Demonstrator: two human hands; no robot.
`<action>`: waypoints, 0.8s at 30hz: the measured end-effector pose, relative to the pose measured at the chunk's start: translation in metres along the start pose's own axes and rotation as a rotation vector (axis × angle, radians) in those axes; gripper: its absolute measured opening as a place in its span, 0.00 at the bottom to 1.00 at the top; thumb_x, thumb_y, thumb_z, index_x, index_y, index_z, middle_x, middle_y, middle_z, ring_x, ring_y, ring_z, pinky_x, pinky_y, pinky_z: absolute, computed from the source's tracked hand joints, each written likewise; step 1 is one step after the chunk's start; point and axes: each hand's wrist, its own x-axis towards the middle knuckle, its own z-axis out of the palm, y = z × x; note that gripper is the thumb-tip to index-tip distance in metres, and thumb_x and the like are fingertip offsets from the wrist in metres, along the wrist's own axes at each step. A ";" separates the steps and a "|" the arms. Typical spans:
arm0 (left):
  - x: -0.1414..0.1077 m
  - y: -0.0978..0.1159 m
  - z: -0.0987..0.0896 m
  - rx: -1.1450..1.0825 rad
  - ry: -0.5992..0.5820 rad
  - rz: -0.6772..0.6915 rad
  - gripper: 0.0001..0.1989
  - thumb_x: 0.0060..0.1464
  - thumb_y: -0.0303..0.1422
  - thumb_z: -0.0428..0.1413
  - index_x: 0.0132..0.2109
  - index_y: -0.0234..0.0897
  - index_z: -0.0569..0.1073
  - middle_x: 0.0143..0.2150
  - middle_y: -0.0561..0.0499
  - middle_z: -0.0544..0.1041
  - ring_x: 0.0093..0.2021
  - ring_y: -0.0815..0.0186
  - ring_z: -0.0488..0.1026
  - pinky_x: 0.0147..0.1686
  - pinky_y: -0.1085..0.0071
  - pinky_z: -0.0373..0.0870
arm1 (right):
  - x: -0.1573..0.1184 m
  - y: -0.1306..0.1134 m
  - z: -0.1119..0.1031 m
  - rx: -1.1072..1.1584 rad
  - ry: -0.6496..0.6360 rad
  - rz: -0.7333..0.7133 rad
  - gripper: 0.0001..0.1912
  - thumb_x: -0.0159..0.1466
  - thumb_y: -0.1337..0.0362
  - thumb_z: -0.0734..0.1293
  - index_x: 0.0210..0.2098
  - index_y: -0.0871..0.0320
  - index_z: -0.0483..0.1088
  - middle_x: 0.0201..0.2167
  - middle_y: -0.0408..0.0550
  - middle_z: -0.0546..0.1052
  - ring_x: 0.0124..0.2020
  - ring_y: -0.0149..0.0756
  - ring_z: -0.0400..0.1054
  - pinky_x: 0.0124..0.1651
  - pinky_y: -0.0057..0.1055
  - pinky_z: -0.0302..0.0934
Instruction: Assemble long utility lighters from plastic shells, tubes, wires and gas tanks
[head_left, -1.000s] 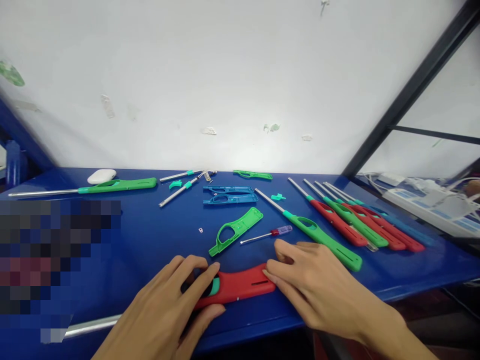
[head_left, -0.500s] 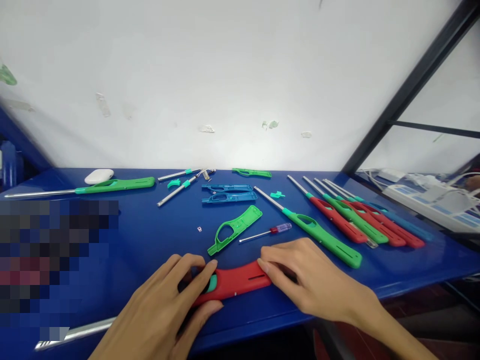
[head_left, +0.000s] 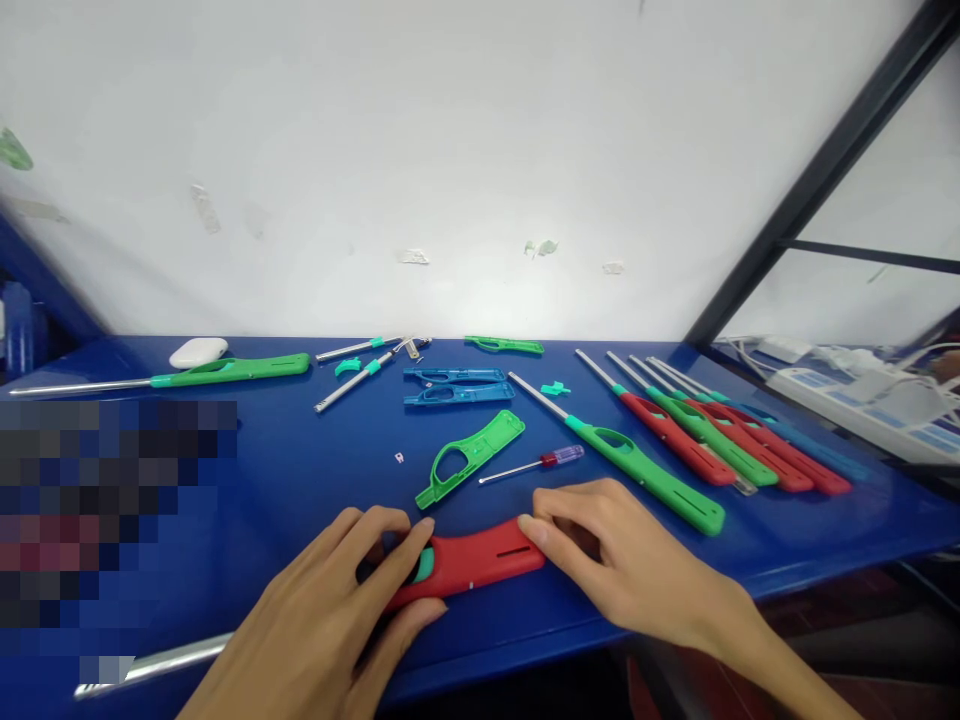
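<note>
A red lighter (head_left: 480, 562) with a teal trigger lies across the blue table near its front edge, its metal tube pointing left. My left hand (head_left: 337, 600) is closed around the trigger end, thumb on the near side and fingers over the top. At the other end, my right hand (head_left: 622, 560) pinches the tip of the red handle between thumb and bent fingers. Just beyond lie an open green half shell (head_left: 480, 455) and a screwdriver (head_left: 559, 457) with a purple and red handle.
Blue shells (head_left: 457, 395), metal tubes and small teal parts lie farther back on the table (head_left: 300, 480). Several assembled lighters (head_left: 690, 430) lie to the right, one green lighter (head_left: 255, 368) and a white case (head_left: 198, 351) to the left. Power strips (head_left: 847, 400) stand far right.
My right hand has shifted slightly right along the end of the red handle, uncovering a little more of it. My left hand has stayed in place.
</note>
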 end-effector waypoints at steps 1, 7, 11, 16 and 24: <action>0.000 0.000 0.000 -0.006 0.000 0.001 0.20 0.80 0.48 0.51 0.66 0.48 0.79 0.54 0.50 0.86 0.51 0.59 0.85 0.51 0.65 0.87 | -0.001 0.000 0.000 -0.001 0.006 0.003 0.27 0.85 0.50 0.57 0.29 0.52 0.58 0.25 0.39 0.69 0.26 0.34 0.63 0.35 0.34 0.53; 0.004 0.004 -0.003 0.046 0.024 0.033 0.21 0.80 0.48 0.49 0.64 0.45 0.79 0.53 0.50 0.86 0.49 0.58 0.86 0.47 0.63 0.88 | -0.006 0.013 -0.010 -0.031 0.170 0.000 0.20 0.84 0.54 0.58 0.37 0.53 0.70 0.33 0.43 0.78 0.32 0.37 0.72 0.40 0.35 0.65; 0.007 0.005 -0.006 0.039 0.017 0.047 0.20 0.81 0.47 0.48 0.63 0.44 0.79 0.51 0.50 0.85 0.47 0.59 0.86 0.46 0.63 0.88 | -0.001 0.040 -0.025 -0.318 0.281 -0.050 0.15 0.80 0.57 0.67 0.63 0.50 0.78 0.54 0.54 0.80 0.52 0.51 0.76 0.56 0.49 0.71; 0.013 0.005 -0.006 0.041 0.023 0.057 0.20 0.81 0.47 0.47 0.62 0.44 0.79 0.50 0.50 0.85 0.44 0.60 0.86 0.44 0.64 0.88 | 0.010 0.060 -0.032 -0.351 0.254 -0.150 0.12 0.80 0.62 0.67 0.49 0.50 0.85 0.57 0.55 0.82 0.59 0.54 0.76 0.62 0.54 0.71; 0.006 0.003 -0.003 0.085 0.025 0.063 0.22 0.81 0.49 0.48 0.63 0.43 0.79 0.52 0.48 0.86 0.48 0.58 0.87 0.45 0.64 0.89 | -0.012 0.043 -0.044 0.101 0.566 0.032 0.09 0.71 0.54 0.79 0.45 0.50 0.82 0.41 0.46 0.87 0.41 0.44 0.83 0.44 0.36 0.77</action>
